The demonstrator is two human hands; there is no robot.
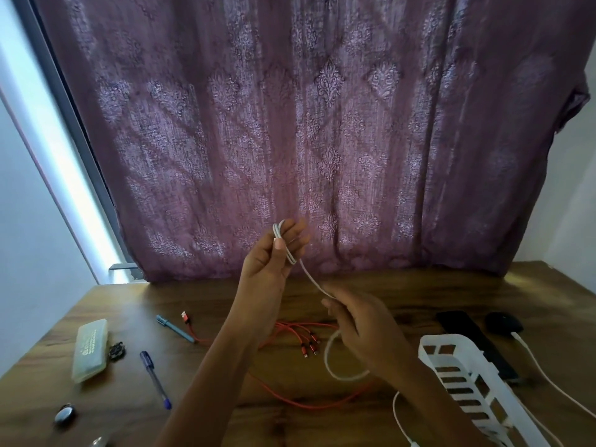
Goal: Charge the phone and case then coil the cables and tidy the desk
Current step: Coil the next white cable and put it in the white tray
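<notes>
My left hand (pixel 274 256) is raised above the desk, with a few loops of a white cable (pixel 311 279) wound around its fingers. My right hand (pixel 361 321) is lower and to the right, gripping the same cable where it runs down into a loose loop over the desk. A red multi-head cable (pixel 300 337) lies spread on the wooden desk (pixel 129 408) under my arms. At the right a black phone (pixel 464 330) lies flat, and a dark case (pixel 503 322) has another white cable (pixel 535 359) plugged into it.
A white slotted basket (pixel 464 382) stands at the right front. On the left lie a pale green pencil box (pixel 90 348), two pens (pixel 154 379), a small dark trinket (pixel 116 350) and a round dark object (pixel 64 414). A purple curtain (pixel 290 124) hangs behind the desk.
</notes>
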